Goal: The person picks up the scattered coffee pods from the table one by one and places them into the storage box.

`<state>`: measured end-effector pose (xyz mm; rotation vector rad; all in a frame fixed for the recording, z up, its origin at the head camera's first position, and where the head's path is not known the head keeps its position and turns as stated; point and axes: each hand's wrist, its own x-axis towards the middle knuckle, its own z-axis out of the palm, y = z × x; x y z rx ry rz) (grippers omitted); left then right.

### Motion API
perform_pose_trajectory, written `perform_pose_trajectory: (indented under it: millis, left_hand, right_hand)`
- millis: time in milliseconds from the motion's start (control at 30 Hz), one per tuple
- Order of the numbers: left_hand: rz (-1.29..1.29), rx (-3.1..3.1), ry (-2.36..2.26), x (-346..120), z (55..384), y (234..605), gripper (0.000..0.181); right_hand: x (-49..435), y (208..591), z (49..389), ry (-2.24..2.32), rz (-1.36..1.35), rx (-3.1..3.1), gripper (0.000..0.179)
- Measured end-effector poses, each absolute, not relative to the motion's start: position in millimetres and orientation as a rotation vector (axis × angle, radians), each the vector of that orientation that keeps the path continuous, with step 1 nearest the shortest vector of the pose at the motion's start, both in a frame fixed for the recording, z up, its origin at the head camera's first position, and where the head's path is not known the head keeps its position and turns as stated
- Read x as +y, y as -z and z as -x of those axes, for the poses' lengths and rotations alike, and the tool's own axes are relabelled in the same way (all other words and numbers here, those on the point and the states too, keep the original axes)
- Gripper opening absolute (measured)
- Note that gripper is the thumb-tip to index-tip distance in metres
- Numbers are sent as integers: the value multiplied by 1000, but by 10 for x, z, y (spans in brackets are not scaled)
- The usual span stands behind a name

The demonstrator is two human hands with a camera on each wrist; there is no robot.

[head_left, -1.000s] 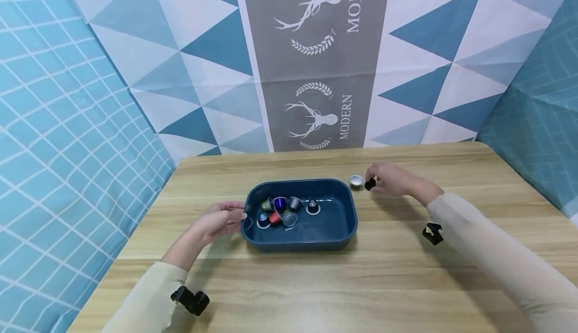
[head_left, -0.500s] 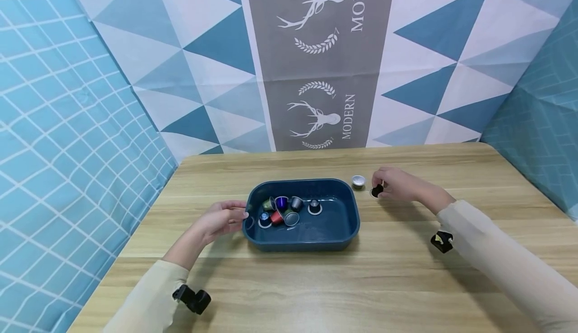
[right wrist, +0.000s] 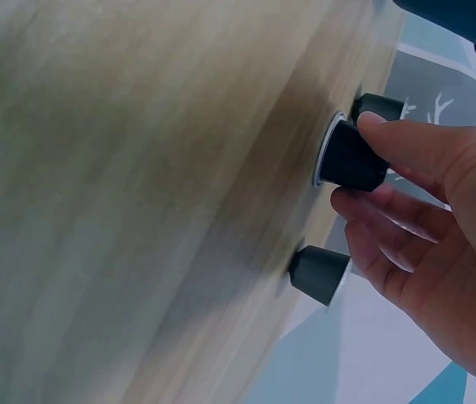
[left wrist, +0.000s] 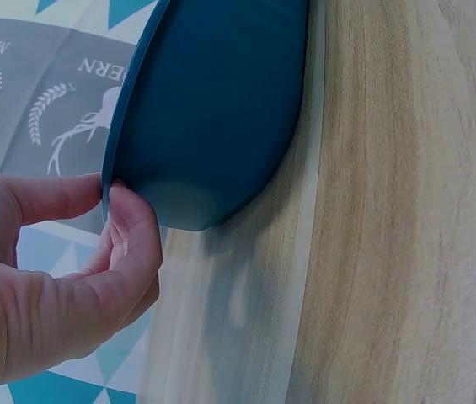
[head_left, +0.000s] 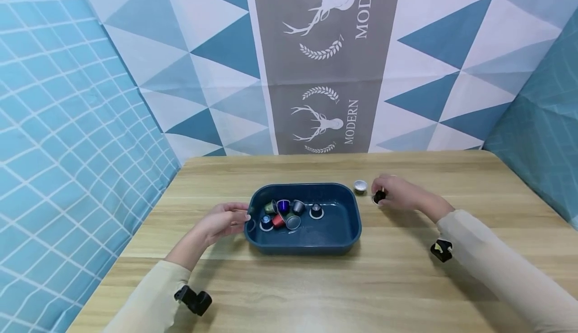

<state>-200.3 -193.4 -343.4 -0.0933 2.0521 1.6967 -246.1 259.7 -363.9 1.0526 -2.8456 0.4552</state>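
Note:
My left hand (head_left: 226, 219) pinches the left end of the dark blue tray (left wrist: 212, 101) at its rim, thumb and fingers on either side of the wall. Inside the tray are several coffee capsules: green, purple, grey, a red capsule (head_left: 278, 220), and a black capsule (head_left: 316, 211) standing apart toward the middle. Right of the tray, my right hand (head_left: 397, 192) holds a black coffee capsule (right wrist: 351, 157) between thumb and fingers, its silver rim facing down close over the table. A dark capsule (right wrist: 318, 273) stands on the table by my right fingers; in the head view my hand mostly hides it.
A capsule with a silver lid up (head_left: 359, 186) stands on the wooden table (head_left: 289, 293) between the tray's back right corner and my right hand. A patterned cloth wall (head_left: 217, 52) rises behind the table, with blue cloth (head_left: 54, 172) along the left side.
My right hand has shifted slightly right and toward me with the black capsule, away from the silver-lidded one. The left hand stays at the tray's rim. The head view has tilted slightly.

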Motion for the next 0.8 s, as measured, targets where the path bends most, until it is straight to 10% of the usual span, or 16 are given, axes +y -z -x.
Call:
perform_pose_trajectory:
  millis: [800]
  left_hand:
    - [67,2027,-1721,-1950,2004,3476,50]
  right_hand:
    - [2584,3663,2301,-408,-1047,-2723,18]
